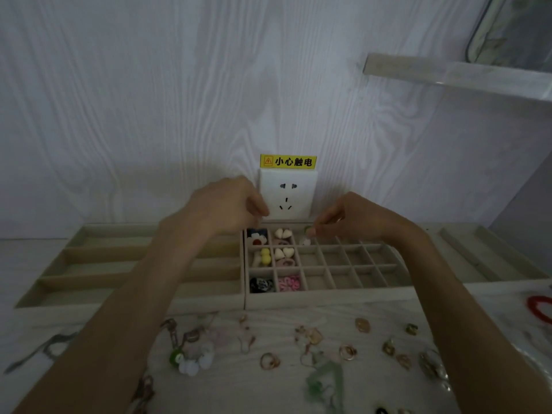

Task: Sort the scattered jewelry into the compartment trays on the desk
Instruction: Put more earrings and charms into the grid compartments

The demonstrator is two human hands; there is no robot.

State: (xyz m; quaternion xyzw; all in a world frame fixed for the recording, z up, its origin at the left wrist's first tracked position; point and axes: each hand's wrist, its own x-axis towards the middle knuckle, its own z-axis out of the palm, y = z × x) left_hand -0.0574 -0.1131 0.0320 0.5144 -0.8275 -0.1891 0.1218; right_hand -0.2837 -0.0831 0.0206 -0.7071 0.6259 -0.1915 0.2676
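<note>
On your far left, a grey cord (44,351) trails across the counter (233,392). Behind it sits the long-slot tray (89,264), with its channels running side to side. Your left hand (227,204) hovers above that tray's back right corner, in front of the wall socket (288,194), with its fingers curled in toward the thumb; whether it pinches anything you cannot tell from here.

Just right of that tray, touching it, is the grid tray (325,298). Its left two columns are filled: a flower piece (257,240), cream hearts (283,233), a yellow bead piece (265,254), a black-and-white piece (261,284) and a pink chain (289,282) each in their own cells. Your right hand (358,218) is over the back row of the grid, its fingertips (312,231) pinched on a small green-and-white earring (306,234) that hangs into a back-row cell of the third column.

On the counter in front of the trays the loose jewelry lies scattered: a green-and-white flower bracelet (191,358), gold rings (269,360), a pale green pendant (325,380) and several small earrings (400,354) further right. At the far right edge, a red bracelet (539,312) rests on a clear plastic sheet (507,318).
</note>
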